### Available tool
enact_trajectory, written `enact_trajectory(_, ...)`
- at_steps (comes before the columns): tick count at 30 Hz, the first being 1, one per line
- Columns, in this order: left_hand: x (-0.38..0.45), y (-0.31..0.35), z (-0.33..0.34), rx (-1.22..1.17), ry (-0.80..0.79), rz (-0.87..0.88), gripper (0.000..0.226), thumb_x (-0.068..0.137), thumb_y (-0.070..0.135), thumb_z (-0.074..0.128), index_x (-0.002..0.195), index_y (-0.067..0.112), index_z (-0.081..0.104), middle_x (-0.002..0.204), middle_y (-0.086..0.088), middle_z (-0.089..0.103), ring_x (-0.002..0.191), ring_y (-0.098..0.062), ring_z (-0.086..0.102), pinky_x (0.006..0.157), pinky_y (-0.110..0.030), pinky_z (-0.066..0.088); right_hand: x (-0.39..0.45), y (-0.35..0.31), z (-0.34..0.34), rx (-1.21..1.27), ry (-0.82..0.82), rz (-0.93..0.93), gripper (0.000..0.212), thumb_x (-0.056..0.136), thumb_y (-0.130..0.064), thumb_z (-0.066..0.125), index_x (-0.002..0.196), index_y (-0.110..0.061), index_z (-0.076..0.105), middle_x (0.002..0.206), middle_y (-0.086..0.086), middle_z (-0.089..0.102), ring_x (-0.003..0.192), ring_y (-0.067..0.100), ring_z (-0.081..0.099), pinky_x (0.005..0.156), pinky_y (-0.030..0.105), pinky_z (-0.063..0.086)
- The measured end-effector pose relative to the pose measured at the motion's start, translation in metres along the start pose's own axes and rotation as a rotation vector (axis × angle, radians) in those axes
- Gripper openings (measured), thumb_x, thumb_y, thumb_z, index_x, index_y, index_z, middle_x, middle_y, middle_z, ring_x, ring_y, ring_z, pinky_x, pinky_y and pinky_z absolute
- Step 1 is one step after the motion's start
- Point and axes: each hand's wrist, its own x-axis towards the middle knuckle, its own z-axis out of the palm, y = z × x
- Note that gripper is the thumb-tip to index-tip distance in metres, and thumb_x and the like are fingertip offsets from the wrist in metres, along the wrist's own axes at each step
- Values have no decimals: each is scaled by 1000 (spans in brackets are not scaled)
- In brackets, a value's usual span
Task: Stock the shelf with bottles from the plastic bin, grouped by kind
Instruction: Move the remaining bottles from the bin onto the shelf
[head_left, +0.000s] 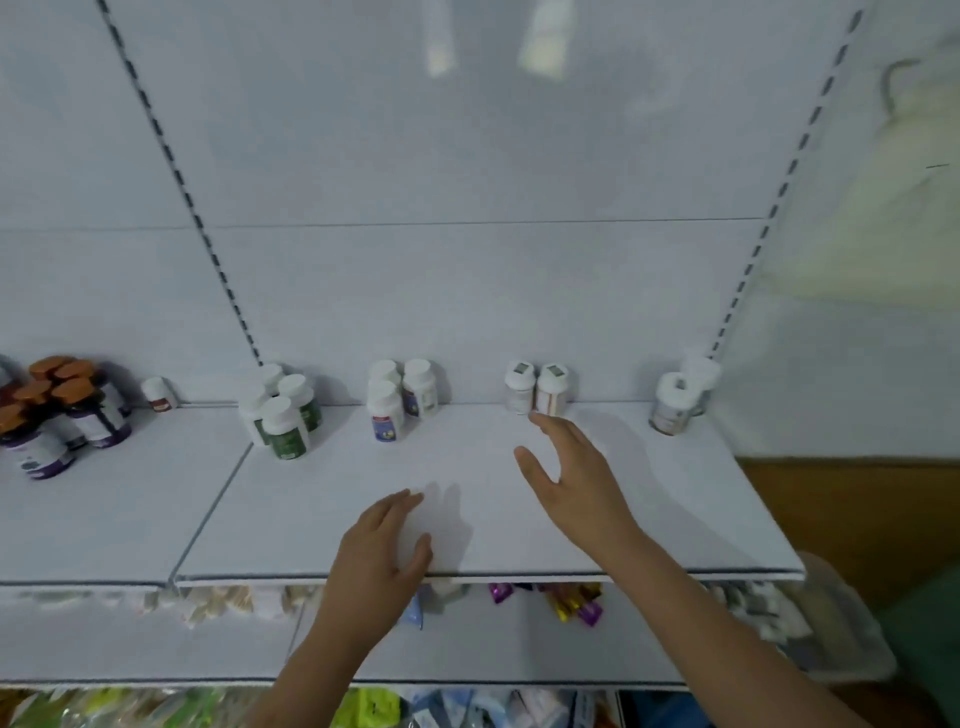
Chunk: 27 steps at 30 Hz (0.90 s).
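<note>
Shelf (649, 509): a white board at chest height under a white back panel; bottles stand only along its back edge, so the front stays bare for more stock.
Bin (852, 634): a clear plastic tub low on the right, below the shelf's corner; blurred white shapes inside are probably the bottles left to stock.
Purple bottles (78, 415): orange-capped cluster on the neighbouring board far left, touching one another.
Green bottles (284, 415): white-capped group at the left back of the shelf, packed tight as one kind.
Blue-label bottles (400, 397): next group to the right, set well apart from the green ones, which keeps kinds distinct.
Pale pair (537, 389): two white bottles side by side at the back, just beyond the right fingertips.
Corner pair (680, 395): two more at the far right back.
Right hand (576, 478): reaches toward the pale pair, fingers spread and straight, holding nothing; it looks placed to release or nudge a bottle into line, though that is a judgement.
Left hand (384, 551): lies over the front edge of the shelf, fingers relaxed and apart, empty; likely steadying the reach.
Progress: several groups begun, much room left.
</note>
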Motion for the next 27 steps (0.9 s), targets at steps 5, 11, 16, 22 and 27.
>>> enact_trajectory(5,9,119,56,-44,-64,221,47,96,39,54,142,30,48,147,13,44,135,-5,39,110,-15,22,-21,34,-94,20,130,28,56,97,-53,43,146,-26,40,146,-11,45,132,3,40,109,21,32)
enact_trajectory(11,-5,245,137,-97,-169,392,49,97,42,52,144,32,44,149,16,40,137,-1,34,115,-17,24,-69,112,-208,-23,219,84,60,96,-57,41,146,-24,39,146,-9,44,129,1,40,109,26,37)
enact_trajectory(16,-28,334,197,-104,-256,453,49,98,46,48,145,38,38,147,24,34,136,5,30,114,-13,19,-118,180,-293,-73,269,137,55,99,-51,43,148,-27,37,150,-10,40,133,-3,33,107,15,27)
enact_trajectory(22,-48,407,273,-137,-384,423,48,97,47,50,144,40,39,143,25,35,130,5,35,109,-13,28,-165,256,-368,-91,275,256,60,98,-57,39,150,-28,33,152,-10,37,130,-8,28,104,13,22)
enact_trajectory(27,-56,434,325,-141,-519,377,42,98,42,52,139,37,43,129,23,41,121,-3,44,97,-14,35,-185,312,-394,-88,210,361,65,97,-61,36,153,-27,29,155,-5,34,140,7,30,112,26,26)
